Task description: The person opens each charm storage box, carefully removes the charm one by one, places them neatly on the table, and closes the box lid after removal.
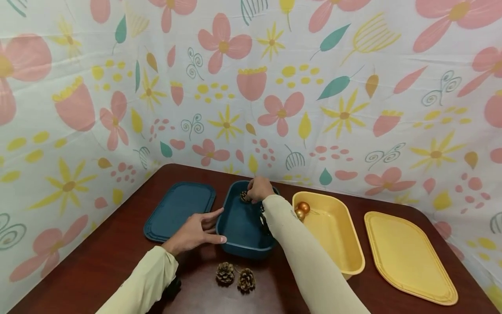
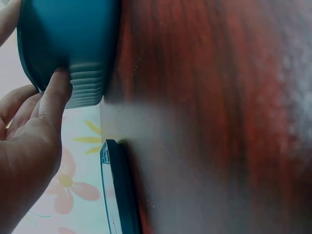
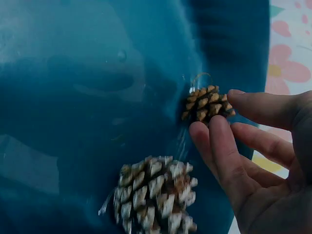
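My right hand (image 1: pixel 259 189) reaches into the far end of a dark blue plastic bin (image 1: pixel 239 249). Its thumb and fingertips pinch a small brown pine cone (image 3: pixel 207 105) low by the end wall, a thin loop of string showing beside it. A bigger pine cone with whitish scale tips (image 3: pixel 156 195) lies in the bin in the right wrist view; my forearm hides that spot in the head view. My left hand (image 1: pixel 198 231) steadies the bin's near left side, thumb at the front corner, fingers fairly straight along the wall.
Two pine cones (image 1: pixel 225 273) lie on the dark wood table (image 1: pixel 204 296) before the bin. Left of it is a blue lid (image 1: pixel 182 209). On the right stand a yellow bin (image 1: pixel 329 226) with copper-coloured balls (image 1: pixel 303 207) and a yellow lid (image 1: pixel 409 257). Floral cloth (image 1: pixel 274 87) hangs behind.
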Available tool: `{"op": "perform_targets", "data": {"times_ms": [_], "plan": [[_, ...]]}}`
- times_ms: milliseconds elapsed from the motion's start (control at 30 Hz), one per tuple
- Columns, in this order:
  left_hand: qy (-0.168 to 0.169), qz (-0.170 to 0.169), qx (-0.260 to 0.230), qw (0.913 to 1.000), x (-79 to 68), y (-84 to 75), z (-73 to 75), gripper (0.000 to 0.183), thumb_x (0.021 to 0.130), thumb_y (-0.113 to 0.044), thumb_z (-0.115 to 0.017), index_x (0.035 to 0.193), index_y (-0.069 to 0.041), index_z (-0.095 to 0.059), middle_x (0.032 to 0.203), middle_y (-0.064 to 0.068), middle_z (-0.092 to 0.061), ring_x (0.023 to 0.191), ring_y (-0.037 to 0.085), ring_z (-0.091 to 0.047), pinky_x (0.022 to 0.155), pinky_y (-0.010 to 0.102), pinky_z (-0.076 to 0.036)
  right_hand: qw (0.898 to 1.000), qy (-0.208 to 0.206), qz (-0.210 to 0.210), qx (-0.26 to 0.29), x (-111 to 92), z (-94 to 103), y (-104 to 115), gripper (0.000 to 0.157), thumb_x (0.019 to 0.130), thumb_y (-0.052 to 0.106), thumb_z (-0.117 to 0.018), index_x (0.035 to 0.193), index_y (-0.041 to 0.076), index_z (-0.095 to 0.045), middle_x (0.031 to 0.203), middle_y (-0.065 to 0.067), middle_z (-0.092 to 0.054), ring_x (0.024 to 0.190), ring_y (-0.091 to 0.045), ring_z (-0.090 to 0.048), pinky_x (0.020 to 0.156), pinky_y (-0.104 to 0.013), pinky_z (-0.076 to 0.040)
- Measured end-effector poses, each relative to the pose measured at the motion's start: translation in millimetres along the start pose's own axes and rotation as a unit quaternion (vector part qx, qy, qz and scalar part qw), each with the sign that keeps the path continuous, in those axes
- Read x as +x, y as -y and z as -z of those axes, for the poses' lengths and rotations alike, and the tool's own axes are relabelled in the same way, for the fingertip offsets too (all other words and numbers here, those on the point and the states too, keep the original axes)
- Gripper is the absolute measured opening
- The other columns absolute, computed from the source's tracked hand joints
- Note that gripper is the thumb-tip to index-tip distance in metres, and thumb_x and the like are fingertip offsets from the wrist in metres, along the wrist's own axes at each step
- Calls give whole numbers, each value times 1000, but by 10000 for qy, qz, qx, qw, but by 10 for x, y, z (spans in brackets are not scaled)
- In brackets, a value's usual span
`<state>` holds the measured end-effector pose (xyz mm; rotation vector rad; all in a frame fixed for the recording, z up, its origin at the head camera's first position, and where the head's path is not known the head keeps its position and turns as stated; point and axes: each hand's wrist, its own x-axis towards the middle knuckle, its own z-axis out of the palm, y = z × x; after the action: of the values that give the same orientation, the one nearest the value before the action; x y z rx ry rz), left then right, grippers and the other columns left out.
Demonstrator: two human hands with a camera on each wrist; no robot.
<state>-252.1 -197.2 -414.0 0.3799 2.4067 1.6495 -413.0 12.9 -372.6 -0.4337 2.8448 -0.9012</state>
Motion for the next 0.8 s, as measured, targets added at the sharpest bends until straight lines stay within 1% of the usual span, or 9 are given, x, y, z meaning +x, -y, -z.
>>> {"op": "perform_targets", "data": {"times_ms": [100,200,333,400,467,533,633,733,800], "plan": [[-27,4,8,10000,4,6,-8,92,84,-31,-83,159,-16,-31,163,19,-30,144,40,-44,110,48,-49,9998,109,17,-142,18,-34,12,30,90,10,-75,118,3,-73,122,-19,-70,66,-18,-72,67,-31,-63],[-25,-9,-9,10000,10,17,-14,92,85,-31,-82,159,-16,-30,163,19,-30,144,40,-43,110,47,-49,9998,68,58,-156,35,-80,21,27,89,10,-75,116,4,-75,121,-18,-70,63,-18,-71,61,-29,-61],[-38,-62,-8,10000,10,27,14,92,85,-30,-82,159,-16,-30,163,19,-31,145,40,-42,110,46,-49,9999,5,142,-77,72,-150,52,25,88,9,-77,113,6,-75,120,-19,-68,67,-22,-69,54,-30,-59],[-34,-75,12,10000,12,23,18,93,85,-31,-83,159,-16,-30,163,19,-31,145,39,-43,110,45,-50,9998,23,163,-104,81,-169,59,27,88,10,-77,115,8,-74,119,-18,-67,71,-23,-67,52,-30,-59],[-5,-53,-28,10000,10,20,23,93,84,-30,-83,159,-16,-30,163,19,-31,145,39,-42,110,45,-50,9994,-10,222,-259,88,-179,67,27,88,10,-78,114,8,-75,116,-18,-68,73,-24,-67,51,-31,-58],[5,-26,-86,10000,6,15,28,93,84,-30,-83,159,-15,-30,163,20,-31,145,40,-41,110,45,-49,9986,-61,325,-411,95,-185,75,26,88,9,-77,114,8,-75,115,-17,-69,78,-26,-68,55,-32,-58],[-5,11,-120,9999,-3,10,28,93,84,-29,-83,159,-15,-30,162,21,-32,145,41,-41,110,46,-49,9963,-201,530,-642,97,-188,76,25,87,7,-77,112,8,-77,115,-15,-71,90,-29,-68,71,-36,-61],[-5,9,-125,9999,-3,4,16,93,84,-30,-83,159,-15,-31,162,20,-32,145,41,-41,110,46,-49,9948,-309,672,-696,87,-189,52,24,86,8,-79,109,8,-79,113,-14,-73,100,-31,-67,85,-40,-61],[24,5,-132,9999,-1,-2,5,93,84,-31,-83,159,-16,-30,162,20,-32,145,40,-41,110,45,-49,9941,-366,755,-680,77,-186,25,24,85,9,-81,108,8,-79,111,-13,-74,102,-31,-67,89,-41,-60]]}}
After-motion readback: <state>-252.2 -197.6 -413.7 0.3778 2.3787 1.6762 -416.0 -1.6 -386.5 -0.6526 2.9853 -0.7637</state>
